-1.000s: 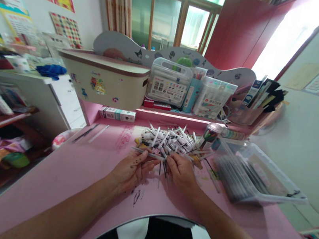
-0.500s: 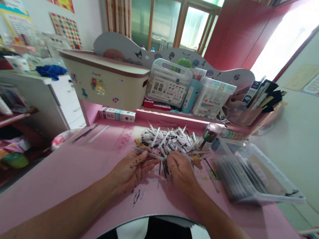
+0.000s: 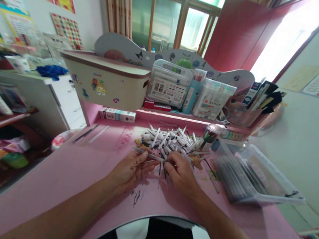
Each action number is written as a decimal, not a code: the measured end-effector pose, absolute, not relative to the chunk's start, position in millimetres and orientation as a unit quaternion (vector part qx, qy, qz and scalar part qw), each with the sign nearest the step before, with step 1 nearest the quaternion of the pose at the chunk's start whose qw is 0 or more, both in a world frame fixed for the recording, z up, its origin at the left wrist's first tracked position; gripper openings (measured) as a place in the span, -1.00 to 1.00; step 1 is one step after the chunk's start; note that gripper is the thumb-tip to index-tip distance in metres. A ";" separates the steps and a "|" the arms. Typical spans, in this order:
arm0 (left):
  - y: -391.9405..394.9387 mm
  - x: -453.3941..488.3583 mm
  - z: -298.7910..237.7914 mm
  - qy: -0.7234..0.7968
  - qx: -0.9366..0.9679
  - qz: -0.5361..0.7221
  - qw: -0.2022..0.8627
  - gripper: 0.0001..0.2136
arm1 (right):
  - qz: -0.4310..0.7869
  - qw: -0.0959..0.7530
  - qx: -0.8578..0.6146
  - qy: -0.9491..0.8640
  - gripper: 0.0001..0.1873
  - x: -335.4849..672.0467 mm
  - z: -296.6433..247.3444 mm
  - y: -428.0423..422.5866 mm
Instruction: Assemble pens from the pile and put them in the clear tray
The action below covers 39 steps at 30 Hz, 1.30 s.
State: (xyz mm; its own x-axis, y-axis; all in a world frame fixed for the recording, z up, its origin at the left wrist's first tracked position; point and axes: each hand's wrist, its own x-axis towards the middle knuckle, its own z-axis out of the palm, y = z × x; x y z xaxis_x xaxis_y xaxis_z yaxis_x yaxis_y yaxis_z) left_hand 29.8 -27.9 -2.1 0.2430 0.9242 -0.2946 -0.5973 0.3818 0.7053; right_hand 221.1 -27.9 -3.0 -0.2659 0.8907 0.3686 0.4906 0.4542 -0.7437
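Up close, the left hand pinches a slim plastic pen tube between thumb and fingers, while the right hand has its fingertips bunched at the tube's far end, though what they grip is too small to tell. Black ink smudges mark the pink worktop. Just ahead sits a big, spiky heap of white-tipped tubes, so plenty is left. To the right, a clear plastic tray holds tightly packed dark rows. Farther back, clear boxes of markers line the shelf.
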 end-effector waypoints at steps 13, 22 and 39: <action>-29.4 27.6 6.0 0.387 0.239 0.528 0.717 -0.93 | 0.153 0.420 -0.510 -0.735 -0.81 239.8 -6.1 -2.7; -29.6 30.0 2.8 0.376 0.234 0.518 0.732 -0.93 | 0.005 0.184 -0.530 -0.828 -0.65 234.8 -18.1 6.7; -46.4 37.8 1.1 0.409 0.407 0.402 0.711 -0.81 | 0.354 0.464 -0.478 -0.657 -0.89 234.8 3.3 -9.5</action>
